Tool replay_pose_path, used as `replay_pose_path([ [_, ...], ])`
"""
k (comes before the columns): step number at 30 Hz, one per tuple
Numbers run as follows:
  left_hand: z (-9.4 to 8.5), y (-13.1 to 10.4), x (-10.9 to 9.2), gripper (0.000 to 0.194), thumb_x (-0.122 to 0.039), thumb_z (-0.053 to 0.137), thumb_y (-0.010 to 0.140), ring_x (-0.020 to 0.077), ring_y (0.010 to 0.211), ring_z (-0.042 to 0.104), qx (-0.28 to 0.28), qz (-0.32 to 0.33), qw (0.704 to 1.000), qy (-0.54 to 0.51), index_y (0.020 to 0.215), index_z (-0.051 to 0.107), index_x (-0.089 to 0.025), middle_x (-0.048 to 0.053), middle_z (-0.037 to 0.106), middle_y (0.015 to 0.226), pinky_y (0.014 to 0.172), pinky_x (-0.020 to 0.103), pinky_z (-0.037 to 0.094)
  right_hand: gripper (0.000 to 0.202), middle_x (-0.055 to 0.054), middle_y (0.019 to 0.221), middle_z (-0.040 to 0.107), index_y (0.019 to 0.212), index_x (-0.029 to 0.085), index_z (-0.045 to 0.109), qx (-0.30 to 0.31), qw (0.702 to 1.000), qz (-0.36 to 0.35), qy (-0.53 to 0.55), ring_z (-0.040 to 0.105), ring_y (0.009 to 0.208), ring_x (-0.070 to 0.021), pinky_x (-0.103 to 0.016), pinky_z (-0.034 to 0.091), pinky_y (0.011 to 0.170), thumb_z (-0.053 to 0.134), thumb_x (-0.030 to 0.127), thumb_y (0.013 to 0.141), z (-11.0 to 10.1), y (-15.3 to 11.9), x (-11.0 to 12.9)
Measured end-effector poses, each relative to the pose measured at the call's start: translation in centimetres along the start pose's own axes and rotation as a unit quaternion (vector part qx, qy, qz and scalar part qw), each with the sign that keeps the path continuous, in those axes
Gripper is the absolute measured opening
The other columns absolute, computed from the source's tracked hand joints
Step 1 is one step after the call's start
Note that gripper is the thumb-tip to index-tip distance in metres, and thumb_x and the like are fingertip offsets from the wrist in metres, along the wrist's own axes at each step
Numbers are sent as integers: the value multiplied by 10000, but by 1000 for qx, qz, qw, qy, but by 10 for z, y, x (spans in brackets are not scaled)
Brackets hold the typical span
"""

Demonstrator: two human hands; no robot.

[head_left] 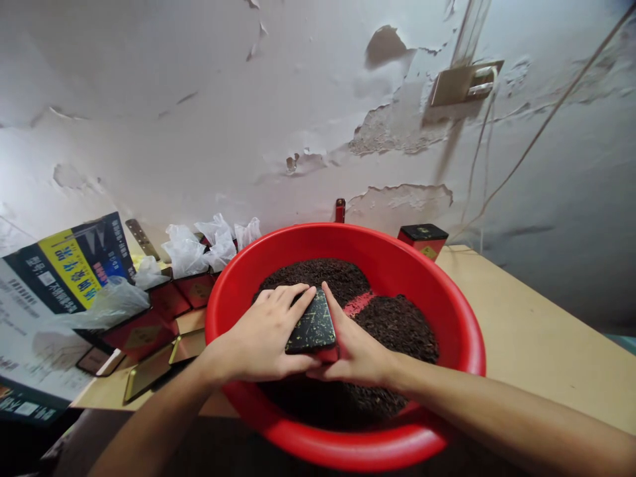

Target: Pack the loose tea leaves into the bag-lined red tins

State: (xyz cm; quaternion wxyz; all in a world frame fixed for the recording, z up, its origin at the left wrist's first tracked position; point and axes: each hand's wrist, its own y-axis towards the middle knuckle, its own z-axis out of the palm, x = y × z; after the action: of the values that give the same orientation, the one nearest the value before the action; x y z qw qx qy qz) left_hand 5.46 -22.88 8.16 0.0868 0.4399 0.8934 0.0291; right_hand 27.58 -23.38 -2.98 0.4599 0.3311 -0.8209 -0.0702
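A tin [313,324] with a black, gold-flecked lid and red sides is held between my two hands, over a large red basin [470,351]. My left hand [268,328] is closed round its left side, fingers reaching across the lid's far edge. Along the right side lies my right hand [360,348], its thumb and fingers pressed to the tin. Dark loose tea leaves [400,324] cover much of the basin's bottom, with a strip of red showing between heaps. The tin's underside is hidden.
At left stand several red tins [144,334] with clear plastic bags [186,250] sticking out. Gold-coloured lids [149,372] lie before them, beside a printed bag [64,291]. Behind the basin at right is a lidded tin [422,240] on the table [541,331]. A peeling wall [199,132] closes the back.
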Motion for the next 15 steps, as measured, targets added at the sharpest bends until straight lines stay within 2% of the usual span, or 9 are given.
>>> replay_pose_path([
  [3,-1,7,1,986,-594,719,843,418,1460,428,20,2,1000,20,1607,328,-108,243,399,1628,1182,605,370,1511,-239,1734,83,1627,175,-279,0,1000,20,24,173,1611,-323,-544,185,1286,886,481,714,0,1,0],
  [7,-4,17,2,978,-638,663,871,410,1445,435,40,5,999,36,1607,319,-93,251,405,1618,1170,584,378,1487,-212,1731,133,1642,235,-240,-21,994,37,100,216,1602,-301,-547,196,1283,900,409,703,2,4,2],
  [12,-2,20,-6,924,-620,622,897,420,1405,468,38,-6,997,62,1597,329,-93,253,441,1582,1119,601,413,1315,-206,1710,173,1644,287,-57,-37,969,64,236,291,1573,-312,-539,273,1260,876,394,723,0,7,15],
  [15,3,15,-13,907,-589,643,879,425,1384,475,38,-17,998,52,1583,349,-98,253,465,1555,1097,598,426,1269,-209,1678,227,1608,292,15,-42,962,72,260,341,1545,-332,-539,292,1257,895,423,704,3,2,22],
])
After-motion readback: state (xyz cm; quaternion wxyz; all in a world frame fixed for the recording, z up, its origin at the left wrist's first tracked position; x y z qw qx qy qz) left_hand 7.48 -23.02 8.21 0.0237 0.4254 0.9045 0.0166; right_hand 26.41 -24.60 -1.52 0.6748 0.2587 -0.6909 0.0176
